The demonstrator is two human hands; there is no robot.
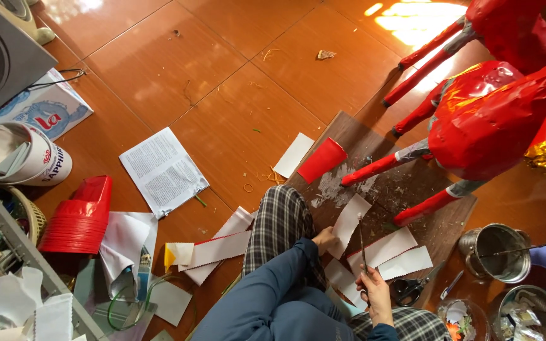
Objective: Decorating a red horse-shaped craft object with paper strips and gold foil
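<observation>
1. A person is seated on the tiled floor (222, 76), legs in plaid trousers, arms in blue sleeves, seen from above.
2. The left hand (325, 240) is laid on the lower end of a white paper strip (349, 222); the fingers are curled onto the paper, pinning it against a dark wooden board (406, 189).
3. The right hand (374, 292) is clenched around a thin stick-like tool (362, 243), probably a brush, whose tip is touching the strip near its upper edge.
4. More white paper strips (392, 251) are spread on the board just right of the tool, some with a red edge.
5. Black-handled scissors (412, 289) are lying just beside the right hand, apart from it.
6. A red paper rectangle (321, 160) and a white one are set at the board's far corner.
7. A red foil-covered animal figure (494, 117) is standing with its legs on the board, beyond the strips.
8. A metal pot (497, 252) with a stick across its rim is placed to the right of the board.
9. A stack of red cups (77, 221) and a printed sheet (162, 169) are lying well apart to the left.
</observation>
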